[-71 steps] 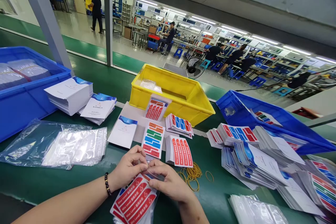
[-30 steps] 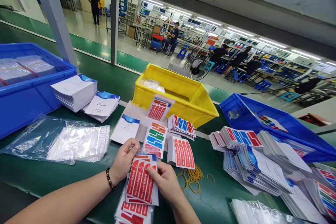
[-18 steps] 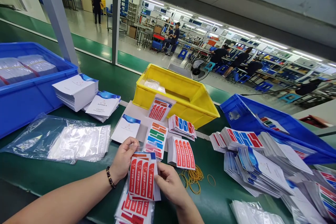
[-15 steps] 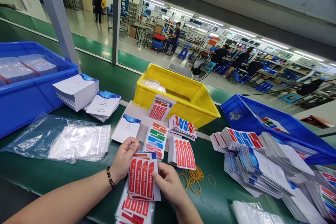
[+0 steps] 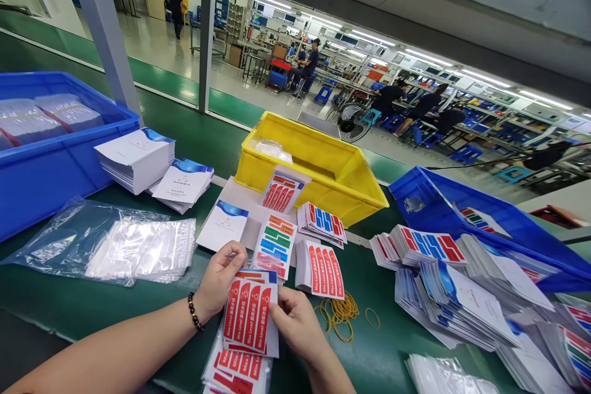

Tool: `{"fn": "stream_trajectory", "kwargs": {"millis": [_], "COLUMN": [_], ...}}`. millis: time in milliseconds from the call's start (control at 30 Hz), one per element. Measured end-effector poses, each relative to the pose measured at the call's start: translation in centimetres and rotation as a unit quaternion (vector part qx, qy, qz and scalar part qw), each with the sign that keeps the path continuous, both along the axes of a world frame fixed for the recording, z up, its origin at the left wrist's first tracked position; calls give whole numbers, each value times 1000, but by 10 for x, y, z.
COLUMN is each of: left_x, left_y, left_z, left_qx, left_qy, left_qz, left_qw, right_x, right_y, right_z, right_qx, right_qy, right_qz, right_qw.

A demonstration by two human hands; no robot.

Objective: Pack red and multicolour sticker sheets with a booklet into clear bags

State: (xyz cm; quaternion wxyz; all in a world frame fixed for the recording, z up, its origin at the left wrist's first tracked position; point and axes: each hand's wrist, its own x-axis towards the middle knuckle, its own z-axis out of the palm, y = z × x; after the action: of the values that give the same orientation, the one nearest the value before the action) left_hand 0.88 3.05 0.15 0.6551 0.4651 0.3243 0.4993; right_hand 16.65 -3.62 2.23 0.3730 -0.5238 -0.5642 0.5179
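My left hand [image 5: 223, 276] pinches the top edge of a clear plastic bag, with the thumb pressed on the fingers. My right hand [image 5: 298, 321] grips a small stack of sticker sheets [image 5: 249, 315] by its right side, thumb on top. Red "Max Level" and "Min Level" strips show on the top sheet, with a blue-edged sheet behind it. How far the stack sits inside the bag is hard to make out. Below it lie bagged sticker sheets [image 5: 240, 369]. Just beyond my hands are a multicoloured sticker sheet [image 5: 276, 243] and a pile of red sticker sheets [image 5: 325, 269].
A yellow bin [image 5: 314, 178] stands ahead, with blue bins left [image 5: 55, 166] and right [image 5: 462, 228]. Booklet stacks [image 5: 138, 160] and clear bags [image 5: 143, 249] lie left. Rubber bands [image 5: 340, 314] and more booklets [image 5: 466, 301] lie right. Several people sit at distant benches.
The sticker stack in my right hand has slid slightly down and to the left. My left hand keeps its pinch on the bag. A distant person has shifted a little.
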Motion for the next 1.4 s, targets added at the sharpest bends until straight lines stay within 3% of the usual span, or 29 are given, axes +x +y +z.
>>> {"fn": "stream_trajectory", "kwargs": {"millis": [167, 300, 467, 533, 600, 733, 1067, 1400], "left_x": [0, 0, -7, -9, -9, -4, -1, -3], "left_y": [-1, -1, 9, 12, 12, 5, 3, 4], "left_z": [-1, 4, 15, 18, 19, 16, 8, 13], "left_qx": [25, -16, -156, -166, -142, -102, -37, -46], "left_qy": [23, 23, 33, 61, 88, 89, 201, 188], "left_qz": [-4, -27, -166, -190, -189, -227, -170, -189], "left_qw": [999, 999, 973, 966, 968, 965, 964, 963], "right_x": [2, 6, 11, 16, 22, 26, 21, 21], "right_y": [0, 1, 4, 5, 7, 10, 11, 8], "right_z": [-8, -8, -9, -9, -9, -10, -12, -12], "right_qx": [-25, -59, -128, -140, -126, -45, -69, -17], "right_qy": [-6, 76, 119, 102, 79, 72, 44, -17], "right_qz": [-14, -18, -8, 11, 0, -97, -72, -91], "right_qw": [1000, 995, 985, 985, 989, 992, 994, 996]}}
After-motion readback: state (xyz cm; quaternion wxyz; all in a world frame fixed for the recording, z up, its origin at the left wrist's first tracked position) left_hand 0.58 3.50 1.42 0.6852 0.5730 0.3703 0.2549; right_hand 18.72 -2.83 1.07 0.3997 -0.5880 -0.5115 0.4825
